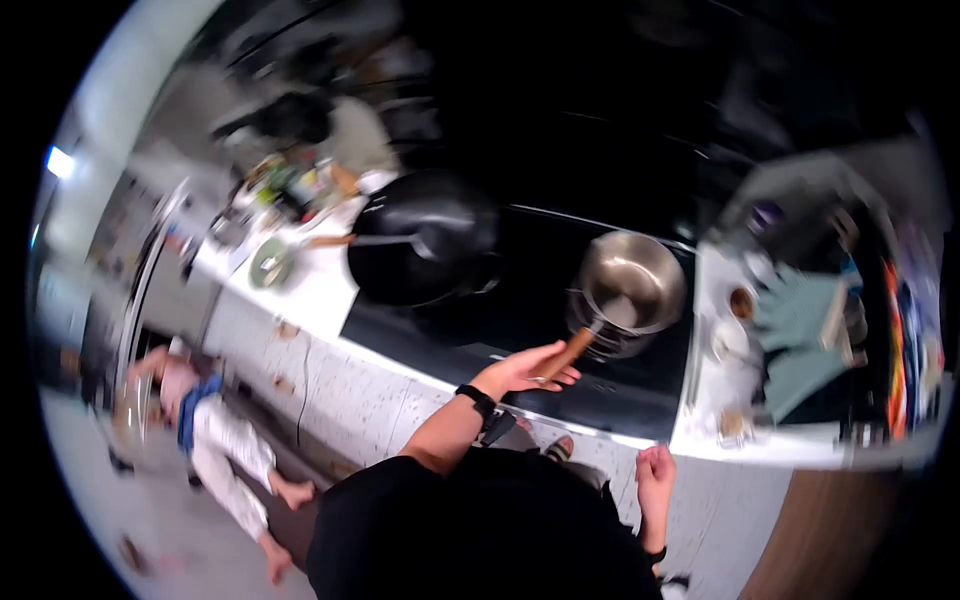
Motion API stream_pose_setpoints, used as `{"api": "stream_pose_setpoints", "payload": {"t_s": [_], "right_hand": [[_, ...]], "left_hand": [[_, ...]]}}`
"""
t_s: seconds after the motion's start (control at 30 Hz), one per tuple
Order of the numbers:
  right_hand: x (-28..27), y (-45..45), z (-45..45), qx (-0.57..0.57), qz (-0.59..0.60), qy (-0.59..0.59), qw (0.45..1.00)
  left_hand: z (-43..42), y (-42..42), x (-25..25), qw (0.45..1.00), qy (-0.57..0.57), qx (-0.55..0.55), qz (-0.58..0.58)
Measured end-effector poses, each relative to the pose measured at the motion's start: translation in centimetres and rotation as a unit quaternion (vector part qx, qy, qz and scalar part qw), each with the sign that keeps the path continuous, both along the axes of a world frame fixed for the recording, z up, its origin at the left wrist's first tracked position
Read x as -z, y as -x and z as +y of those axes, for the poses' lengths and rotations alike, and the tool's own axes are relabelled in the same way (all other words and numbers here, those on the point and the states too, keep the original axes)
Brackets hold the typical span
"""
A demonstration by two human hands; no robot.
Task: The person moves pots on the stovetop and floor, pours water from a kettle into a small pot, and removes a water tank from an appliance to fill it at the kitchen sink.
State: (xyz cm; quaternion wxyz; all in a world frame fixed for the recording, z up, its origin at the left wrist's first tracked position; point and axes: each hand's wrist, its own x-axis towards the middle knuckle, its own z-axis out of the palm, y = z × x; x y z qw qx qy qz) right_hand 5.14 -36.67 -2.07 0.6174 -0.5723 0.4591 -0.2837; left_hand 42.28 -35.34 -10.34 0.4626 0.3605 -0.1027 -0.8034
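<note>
A steel saucepan (640, 275) stands on the right side of the black stove, its wooden handle (568, 352) pointing toward me. Around that handle is my left hand (525, 370), the thumb on the far side and the fingers beneath in a loose grip. Low beside my body, my right hand (656, 468) is curled into a fist; nothing shows in it. A black wok (455, 225) occupies the left side of the stove. Across its near-left rim lies a spatula (370, 240) with a wooden handle.
Left of the wok, a green bowl (271, 263) and blurred clutter cover the white counter (322, 300). On the right counter are pale green gloves (800, 315) and small containers. Another person (215, 430) is at the far left, by an open door.
</note>
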Motion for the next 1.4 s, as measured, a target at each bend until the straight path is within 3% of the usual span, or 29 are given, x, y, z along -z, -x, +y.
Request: {"api": "stream_pose_setpoints", "payload": {"t_s": [0.13,0.2,0.23,0.27,0.37,0.5,0.6,0.67,0.77,0.87,0.97,1.17,1.33,1.4], "right_hand": [[0.5,-2.1,0.5,-0.098,0.004,-0.023,0.995],[1.0,-3.7,0.9,-0.133,0.008,-0.047,0.990],[1.3,-4.8,1.5,-0.151,0.006,-0.030,0.988],[1.6,-6.1,2.1,-0.167,0.003,-0.013,0.986],[1.6,-10.6,4.2,-0.213,0.022,0.010,0.977],[2.2,-17.6,9.2,-0.286,0.033,0.065,0.956],[2.1,-23.8,14.5,-0.350,0.078,0.086,0.930],[3.0,-28.6,18.6,-0.358,0.091,0.105,0.923],[3.1,-35.2,25.7,-0.407,0.111,0.136,0.896],[0.9,-42.1,31.2,-0.457,0.169,0.214,0.847],[-0.7,-48.6,35.3,-0.503,0.148,0.258,0.812],[-2.0,-61.3,38.2,-0.512,0.150,0.247,0.809],[-0.3,-75.3,38.8,-0.496,0.108,0.261,0.822],[-1.4,-80.0,39.7,-0.503,0.107,0.289,0.807]], "left_hand": [[5.0,-0.5,-3.2,0.991,0.012,-0.058,-0.124],[8.0,0.0,-4.7,0.940,-0.032,-0.118,-0.320],[10.1,-0.6,-3.3,0.907,0.003,-0.141,-0.396],[12.5,-0.5,-1.9,0.852,0.075,-0.232,-0.463],[20.9,-1.4,-4.8,0.809,0.049,-0.332,-0.483],[34.0,-4.3,-4.2,0.756,-0.049,-0.328,-0.564],[43.2,-6.3,-3.8,0.727,-0.060,-0.318,-0.606],[48.7,-8.3,-3.3,0.665,-0.090,-0.312,-0.672],[55.6,-11.9,-3.4,0.647,-0.091,-0.326,-0.684],[60.6,-16.0,-3.6,0.655,-0.113,-0.325,-0.672],[64.7,-21.1,-4.2,0.670,-0.099,-0.332,-0.656],[68.4,-33.8,-3.4,0.676,-0.075,-0.355,-0.641],[70.2,-48.9,-4.6,0.619,-0.094,-0.401,-0.669],[71.9,-54.2,-5.7,0.627,-0.103,-0.412,-0.653]]}}
